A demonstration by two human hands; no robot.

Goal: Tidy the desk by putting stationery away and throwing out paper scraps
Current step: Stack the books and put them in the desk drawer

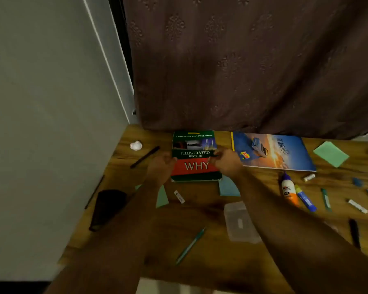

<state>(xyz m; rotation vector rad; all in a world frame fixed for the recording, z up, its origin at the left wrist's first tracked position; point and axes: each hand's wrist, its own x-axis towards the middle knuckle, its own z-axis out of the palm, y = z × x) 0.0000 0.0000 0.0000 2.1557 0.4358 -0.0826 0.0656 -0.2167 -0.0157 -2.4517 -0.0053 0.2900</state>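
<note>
While our left hand (160, 164) and right hand (225, 161) grip the WHY book (194, 155) at nine and three o'clock, we judge it's being squared against the curtain (253, 71).

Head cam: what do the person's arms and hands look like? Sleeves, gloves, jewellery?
Two bare forearms reach in from the bottom edge. No sleeves, gloves, watch or bands show up to the left hand and right hand. Rings cannot be told: the frame is dim and blurred.
</note>
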